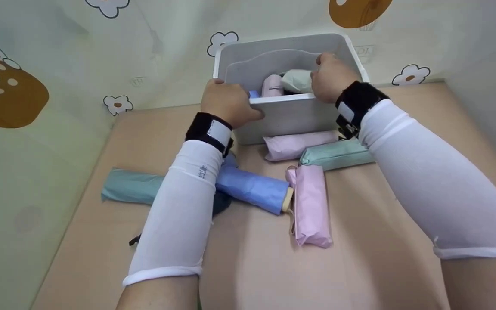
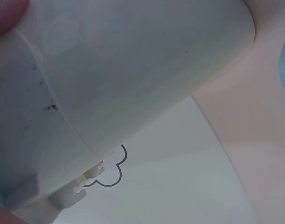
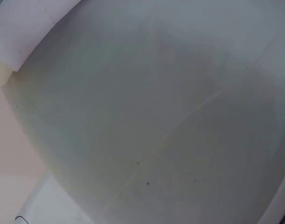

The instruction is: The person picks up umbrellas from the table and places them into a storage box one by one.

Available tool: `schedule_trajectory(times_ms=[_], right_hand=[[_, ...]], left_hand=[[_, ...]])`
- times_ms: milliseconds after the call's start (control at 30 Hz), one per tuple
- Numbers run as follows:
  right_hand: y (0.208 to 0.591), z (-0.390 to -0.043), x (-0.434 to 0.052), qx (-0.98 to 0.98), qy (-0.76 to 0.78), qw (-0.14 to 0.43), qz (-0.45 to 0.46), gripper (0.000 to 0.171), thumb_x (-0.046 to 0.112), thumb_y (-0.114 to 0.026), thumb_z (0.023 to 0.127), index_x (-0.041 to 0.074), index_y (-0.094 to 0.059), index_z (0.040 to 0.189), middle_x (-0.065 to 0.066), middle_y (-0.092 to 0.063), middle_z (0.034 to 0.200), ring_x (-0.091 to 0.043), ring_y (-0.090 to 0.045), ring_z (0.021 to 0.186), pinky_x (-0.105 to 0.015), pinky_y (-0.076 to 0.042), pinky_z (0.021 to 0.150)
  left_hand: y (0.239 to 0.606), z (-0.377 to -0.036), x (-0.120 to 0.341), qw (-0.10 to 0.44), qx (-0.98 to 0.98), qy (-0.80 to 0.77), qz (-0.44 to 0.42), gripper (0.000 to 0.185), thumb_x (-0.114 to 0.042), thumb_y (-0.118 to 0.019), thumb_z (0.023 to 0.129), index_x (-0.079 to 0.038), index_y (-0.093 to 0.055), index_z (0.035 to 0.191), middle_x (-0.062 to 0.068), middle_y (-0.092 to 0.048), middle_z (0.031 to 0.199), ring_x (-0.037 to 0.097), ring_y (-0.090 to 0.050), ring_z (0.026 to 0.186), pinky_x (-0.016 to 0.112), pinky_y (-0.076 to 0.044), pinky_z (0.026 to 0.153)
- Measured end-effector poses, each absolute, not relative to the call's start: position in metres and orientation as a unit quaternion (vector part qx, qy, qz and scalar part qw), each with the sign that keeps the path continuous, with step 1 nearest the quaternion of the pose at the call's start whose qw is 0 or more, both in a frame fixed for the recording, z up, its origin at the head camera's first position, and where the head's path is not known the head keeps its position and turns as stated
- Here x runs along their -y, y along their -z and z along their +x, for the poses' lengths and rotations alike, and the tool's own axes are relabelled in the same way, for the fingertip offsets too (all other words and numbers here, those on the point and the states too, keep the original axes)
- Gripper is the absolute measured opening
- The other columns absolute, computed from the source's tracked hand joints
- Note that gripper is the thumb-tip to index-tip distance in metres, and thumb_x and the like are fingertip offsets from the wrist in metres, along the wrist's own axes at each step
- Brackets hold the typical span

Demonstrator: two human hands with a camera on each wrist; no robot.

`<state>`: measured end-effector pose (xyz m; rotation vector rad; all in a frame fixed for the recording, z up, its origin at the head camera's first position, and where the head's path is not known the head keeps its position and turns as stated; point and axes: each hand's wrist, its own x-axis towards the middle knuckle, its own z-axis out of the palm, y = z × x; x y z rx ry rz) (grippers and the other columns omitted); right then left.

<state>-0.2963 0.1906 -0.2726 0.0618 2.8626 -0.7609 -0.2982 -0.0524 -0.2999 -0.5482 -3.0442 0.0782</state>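
Observation:
A white plastic bin [image 1: 291, 120] stands tilted at the far side of the table, its opening facing me. My left hand [image 1: 229, 103] grips its rim at the front left corner, the thumb lying against the front wall. At the front right corner my right hand [image 1: 334, 79] curls its fingers over the rim. Inside lie a pale pink folded umbrella [image 1: 272, 85], a pale green one [image 1: 297, 81] and a bit of something blue [image 1: 254, 94]. The bin's outer wall fills much of the left wrist view and the right wrist view.
Folded umbrellas in sleeves lie in front of the bin: a pale pink one [image 1: 295, 145], a mint green one [image 1: 336, 154], a pink one [image 1: 312, 206], a blue one [image 1: 252, 187] and a teal one [image 1: 129, 186] partly behind my left forearm. A patterned wall covering [image 1: 166, 56] stands behind.

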Motion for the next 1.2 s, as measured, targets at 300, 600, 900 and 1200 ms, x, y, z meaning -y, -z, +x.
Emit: schedule_trajectory(times_ms=[300, 600, 900, 1200], right_hand=[[0.2722, -0.2959, -0.1902, -0.972, 0.226, 0.065, -0.003, 0.052, 0.021, -0.032, 0.109, -0.002, -0.04, 0.154, -0.025, -0.05, 0.154, -0.039, -0.052, 0.13, -0.052, -0.044, 0.115], [0.2719, -0.296, -0.1907, -0.965, 0.256, 0.039, 0.026, 0.052, 0.012, -0.035, 0.106, 0.001, -0.044, 0.155, -0.023, -0.048, 0.158, -0.037, -0.05, 0.138, -0.048, -0.042, 0.118], [0.2716, -0.2959, -0.1888, -0.972, 0.227, 0.058, 0.0, 0.051, 0.016, -0.031, 0.109, 0.001, -0.047, 0.155, -0.019, -0.05, 0.159, -0.038, -0.05, 0.142, -0.05, -0.041, 0.121], [0.2759, -0.2936, -0.1901, -0.972, 0.229, 0.047, -0.025, 0.051, 0.023, -0.033, 0.109, 0.001, -0.059, 0.146, -0.02, -0.06, 0.149, -0.037, -0.058, 0.129, -0.052, -0.046, 0.112]], left_hand=[[0.2994, -0.2979, 0.0507, 0.032, 0.983, -0.025, -0.178, 0.042, -0.057, -0.063, 0.085, -0.017, -0.062, 0.07, 0.0, -0.066, 0.072, 0.024, -0.069, 0.087, 0.049, -0.033, 0.122], [0.2981, -0.298, 0.0505, 0.025, 0.984, -0.024, -0.177, 0.043, -0.058, -0.064, 0.085, -0.016, -0.067, 0.076, 0.001, -0.069, 0.076, 0.025, -0.07, 0.091, 0.049, -0.032, 0.123], [0.2995, -0.2979, 0.0507, 0.015, 0.985, -0.023, -0.171, 0.045, -0.06, -0.063, 0.086, -0.016, -0.065, 0.074, 0.001, -0.067, 0.073, 0.024, -0.069, 0.093, 0.05, -0.03, 0.125], [0.2994, -0.2981, 0.0516, 0.019, 0.985, -0.021, -0.172, 0.046, -0.06, -0.064, 0.086, -0.016, -0.066, 0.073, 0.001, -0.069, 0.074, 0.025, -0.071, 0.093, 0.049, -0.031, 0.125]])
